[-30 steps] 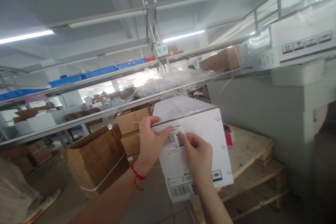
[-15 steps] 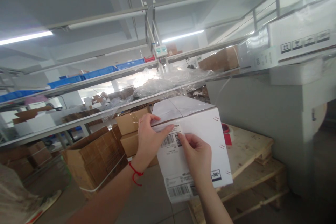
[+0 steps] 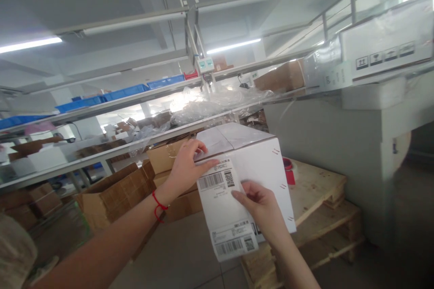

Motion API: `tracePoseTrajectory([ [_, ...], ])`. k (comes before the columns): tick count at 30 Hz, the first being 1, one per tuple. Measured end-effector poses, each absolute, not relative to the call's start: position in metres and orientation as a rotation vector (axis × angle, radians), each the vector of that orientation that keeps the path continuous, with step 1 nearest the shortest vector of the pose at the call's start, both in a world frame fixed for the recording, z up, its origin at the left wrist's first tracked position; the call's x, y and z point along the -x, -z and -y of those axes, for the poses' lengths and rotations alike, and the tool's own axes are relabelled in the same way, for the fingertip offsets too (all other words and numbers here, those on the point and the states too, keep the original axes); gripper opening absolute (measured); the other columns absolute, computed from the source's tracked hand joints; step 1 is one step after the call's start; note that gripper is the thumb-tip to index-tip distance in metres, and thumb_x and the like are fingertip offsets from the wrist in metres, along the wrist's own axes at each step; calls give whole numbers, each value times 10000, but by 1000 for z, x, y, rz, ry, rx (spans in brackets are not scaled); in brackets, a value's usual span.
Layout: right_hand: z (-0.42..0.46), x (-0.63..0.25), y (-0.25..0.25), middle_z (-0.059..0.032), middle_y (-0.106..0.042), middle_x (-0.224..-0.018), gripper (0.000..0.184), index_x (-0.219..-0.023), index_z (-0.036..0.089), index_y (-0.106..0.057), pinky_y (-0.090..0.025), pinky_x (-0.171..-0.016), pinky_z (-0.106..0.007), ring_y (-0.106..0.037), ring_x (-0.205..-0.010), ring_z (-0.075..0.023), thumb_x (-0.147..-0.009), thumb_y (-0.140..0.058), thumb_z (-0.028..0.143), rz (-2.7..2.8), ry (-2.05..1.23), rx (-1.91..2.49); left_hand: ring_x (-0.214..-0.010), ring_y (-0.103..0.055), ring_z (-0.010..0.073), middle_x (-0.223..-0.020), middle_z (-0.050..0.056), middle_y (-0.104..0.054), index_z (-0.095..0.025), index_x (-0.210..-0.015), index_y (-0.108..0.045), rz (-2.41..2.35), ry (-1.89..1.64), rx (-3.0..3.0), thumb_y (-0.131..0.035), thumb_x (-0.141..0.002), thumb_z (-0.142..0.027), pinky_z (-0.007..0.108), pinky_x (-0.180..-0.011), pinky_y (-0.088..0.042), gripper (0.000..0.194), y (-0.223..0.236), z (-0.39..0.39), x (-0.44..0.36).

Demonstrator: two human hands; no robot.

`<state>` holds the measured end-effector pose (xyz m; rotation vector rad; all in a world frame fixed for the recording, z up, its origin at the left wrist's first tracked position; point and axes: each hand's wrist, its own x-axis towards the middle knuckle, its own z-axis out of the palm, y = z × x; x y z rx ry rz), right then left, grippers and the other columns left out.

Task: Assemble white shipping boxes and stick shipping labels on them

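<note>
A white carton stands on a wooden pallet. A long white shipping label with barcodes lies against its near side, and the bottom end hangs past the carton. My left hand, a red string at the wrist, presses the label's top left corner at the carton's upper edge, fingers curled on it. My right hand lies on the middle of the label with its fingers bent, pressing it to the carton.
Brown cardboard boxes stand on the floor to the left. Metal shelves hold clear plastic film and blue bins. A grey machine with white wrapped boxes on top stands at the right. A red tape roll lies on the pallet.
My right hand has slid down the label from near its top barcode to its middle. The left hand stays at the top corner. The view has shifted slightly.
</note>
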<state>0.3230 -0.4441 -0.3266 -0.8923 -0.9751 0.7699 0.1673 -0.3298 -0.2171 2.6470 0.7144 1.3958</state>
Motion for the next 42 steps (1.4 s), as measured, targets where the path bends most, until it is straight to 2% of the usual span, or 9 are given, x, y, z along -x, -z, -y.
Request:
tracePoseTrajectory([
  [5,442,-338,345,5,-641,-622,420,-634,178,-591,-396,-583,-274,-545,-602,-145,-625,-827,526,1091,-774,990,-1041,-637,223,-1089,63,-687,-216,-1061,-618,-385,-1490,-2902,-642,-907,-313,418,-942,-511,183,224,321,-144],
  [10,444,-353,376,31,-608,-603,339,-633,173,-602,-364,-575,-264,-507,-584,-122,-615,-829,424,1115,-798,1084,-1418,-449,199,-1403,88,-617,-227,-1456,-416,347,-1288,-3543,-453,-943,-70,423,-1217,-298,538,225,317,-121],
  [13,451,-353,379,9,-684,-677,300,-667,176,-647,-435,-633,-276,-586,-649,-149,-593,-846,388,1108,-851,1067,-1476,-358,208,-1510,98,-513,-217,-1545,-288,326,-800,-3749,-478,-994,-273,399,-1247,-235,586,218,317,-121],
  [17,456,-345,372,-38,-778,-885,353,-868,190,-748,-522,-825,-371,-692,-840,-229,-607,-844,409,1148,-905,997,-1500,-307,246,-1589,153,-374,-174,-1590,-135,398,-501,-3703,-561,-889,-621,389,-1260,-208,935,207,319,-131],
  [21,453,-342,380,-30,-758,-769,312,-786,171,-786,-507,-745,-360,-672,-741,-227,-637,-803,444,1198,-859,1091,-1518,-259,258,-1618,164,-306,-156,-1596,-51,585,-416,-3638,-616,-830,-659,385,-1276,-174,1076,201,316,-138],
  [31,462,-350,420,47,-488,-522,137,-600,154,-734,-266,-566,-254,-368,-529,-96,-601,-679,280,1215,-846,1374,-1532,-217,222,-1642,118,-255,-163,-1593,13,640,-197,-3684,-786,-789,-362,353,-1292,-136,1151,224,311,-143],
  [35,470,-346,413,46,-503,-516,102,-563,161,-703,-291,-553,-247,-385,-535,-103,-560,-710,263,1206,-906,1364,-1542,-175,227,-1658,110,-192,-159,-1590,30,612,-109,-3686,-827,-735,-306,362,-1299,-115,1219,236,308,-146],
  [39,468,-339,405,8,-678,-788,302,-857,191,-758,-435,-724,-284,-554,-740,-160,-589,-772,329,1277,-944,1151,-1531,-202,199,-1643,116,-244,-133,-1588,21,740,-184,-3618,-649,-868,-229,357,-1286,-199,989,244,304,-149],
  [42,462,-341,414,36,-567,-609,201,-646,171,-695,-367,-611,-263,-459,-599,-121,-648,-701,372,1322,-844,1318,-1524,-222,189,-1628,128,-285,-104,-1585,-70,784,-206,-3586,-472,-941,-157,357,-1280,-215,761,248,306,-151],
])
